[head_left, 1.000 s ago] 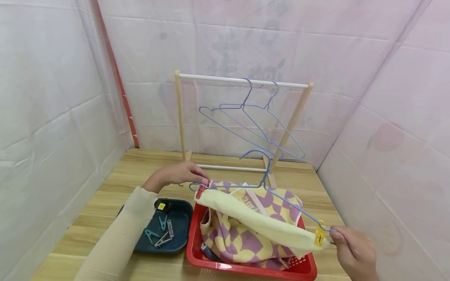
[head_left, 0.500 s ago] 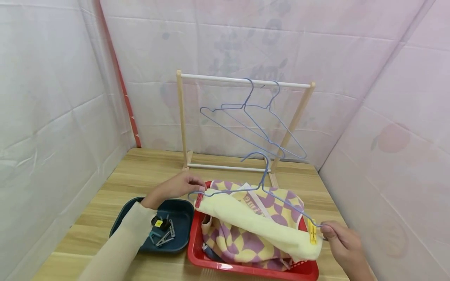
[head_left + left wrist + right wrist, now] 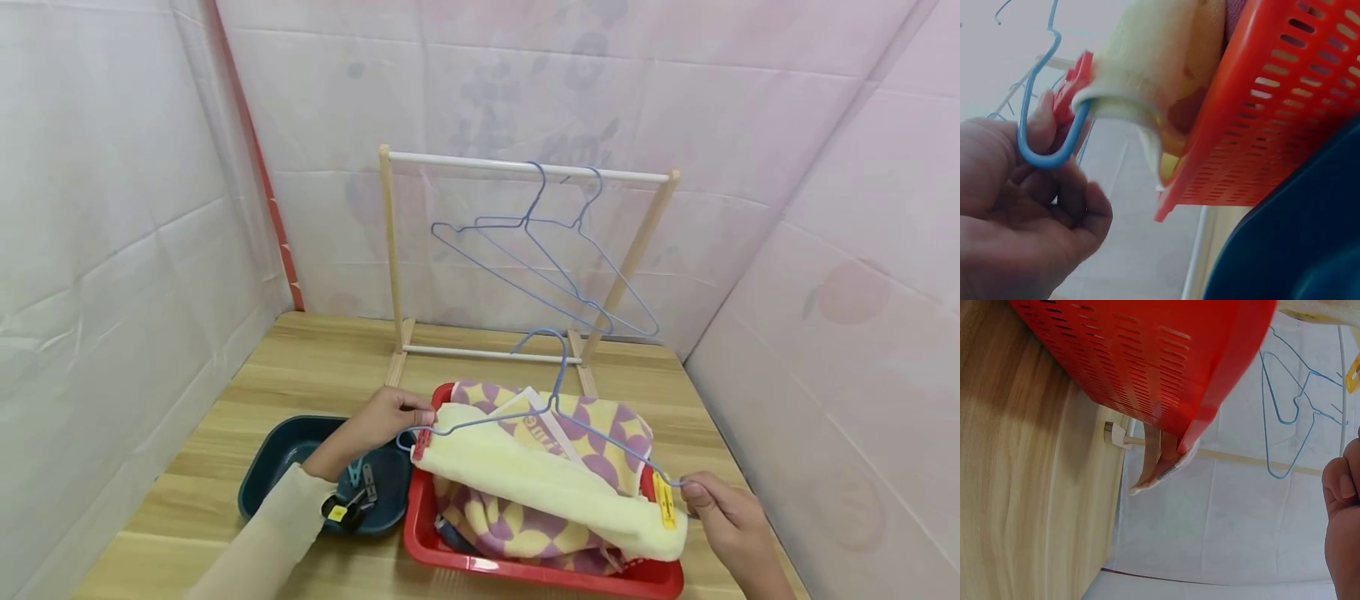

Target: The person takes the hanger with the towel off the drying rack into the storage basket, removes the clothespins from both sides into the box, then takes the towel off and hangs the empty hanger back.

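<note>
The blue wire hanger [image 3: 555,408] is held over the red basket [image 3: 525,571], its long axis running from the left end, nearer the rack, down to the right end toward the table's front right corner, with the hook pointing up toward the rack. A pale yellow towel [image 3: 540,483] hangs along it, fixed by a red peg [image 3: 422,442] at the left end and a yellow peg [image 3: 664,507] at the right. The left hand [image 3: 378,421] pinches the hanger's left bend, fingers curled round the wire beside the red peg. The right hand [image 3: 723,521] pinches the right tip with thumb and forefinger. A checked purple-and-yellow cloth [image 3: 600,425] fills the basket beneath. Left of the basket sits a dark teal tray [image 3: 277,458] holding pegs. Behind, near the table's [image 3: 322,367] back edge, the wooden rack [image 3: 390,250] carries two more blue hangers [image 3: 540,258].
</note>
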{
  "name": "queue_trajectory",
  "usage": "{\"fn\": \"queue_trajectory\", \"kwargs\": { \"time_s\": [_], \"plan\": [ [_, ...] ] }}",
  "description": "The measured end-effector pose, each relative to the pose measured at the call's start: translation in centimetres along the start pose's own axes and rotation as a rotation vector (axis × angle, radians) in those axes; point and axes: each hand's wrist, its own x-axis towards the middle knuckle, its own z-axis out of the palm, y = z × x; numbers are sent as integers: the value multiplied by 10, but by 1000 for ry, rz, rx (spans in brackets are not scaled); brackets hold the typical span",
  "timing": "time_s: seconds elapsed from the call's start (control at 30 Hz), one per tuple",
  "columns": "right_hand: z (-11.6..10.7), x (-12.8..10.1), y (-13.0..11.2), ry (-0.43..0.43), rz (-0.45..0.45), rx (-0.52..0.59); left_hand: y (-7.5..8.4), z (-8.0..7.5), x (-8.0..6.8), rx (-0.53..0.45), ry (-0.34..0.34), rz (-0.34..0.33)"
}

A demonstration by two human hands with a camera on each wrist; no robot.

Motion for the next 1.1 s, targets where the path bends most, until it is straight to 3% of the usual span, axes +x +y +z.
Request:
{"fn": "queue_trajectory", "kwargs": {
  "time_s": [0.27,0.47,0.77,0.93,1.1],
  "plan": [
    [1,2,-4,-23,-40,-6,-3,7,1,-67,130,-22],
    [5,1,-4,-14,-37,5,-3,-1,-8,-48,280,-37],
    [8,-1,-2,12,-30,0,-16,-22,-55,17,391,-142],
    [10,-1,-4,27,-10,3,-33,-30,-82,143,461,-176],
    [13,1,-6,22,-7,10,-51,-30,-102,271,441,-222]
  ]
}}
